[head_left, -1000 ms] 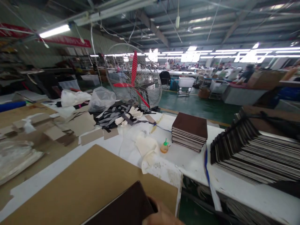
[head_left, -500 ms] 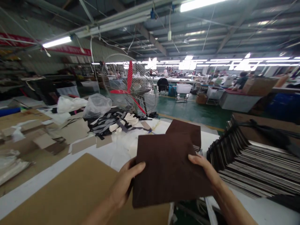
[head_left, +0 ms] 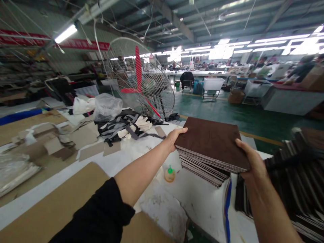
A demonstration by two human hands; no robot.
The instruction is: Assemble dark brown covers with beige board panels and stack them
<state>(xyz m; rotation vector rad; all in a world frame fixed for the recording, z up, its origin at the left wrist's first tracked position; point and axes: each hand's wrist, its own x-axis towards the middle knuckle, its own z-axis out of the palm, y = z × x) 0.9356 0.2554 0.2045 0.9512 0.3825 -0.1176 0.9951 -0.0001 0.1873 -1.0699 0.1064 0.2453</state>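
Observation:
A dark brown flat panel (head_left: 211, 141) lies level on top of a stack of similar thin panels (head_left: 199, 167), whose pale edges show at the front and are slightly uneven. My left hand (head_left: 175, 137) grips its left edge, thumb on top and the other fingers mostly hidden. At the right edge my right hand (head_left: 254, 162) is closed on the panel, thumb above and fingers below. Whether either hand also pinches sheets beneath it I cannot tell. In front of the stack stands a small glue-like bottle (head_left: 169, 174) with a green cap and amber contents.
Another large pile of dark panels (head_left: 296, 175) leans at the right, blurred. Behind the table stands a caged fan (head_left: 139, 89) with red blades. Fabric strips (head_left: 126, 126), a clear plastic bag (head_left: 107, 107) and cardboard pieces (head_left: 83, 136) lie left. A large tan board (head_left: 68, 195) covers the near left.
Both hands have moved forward and right with the brown panel, from above the near table onto the stack. The view has turned left-to-right slightly, and the small bottle is now uncovered.

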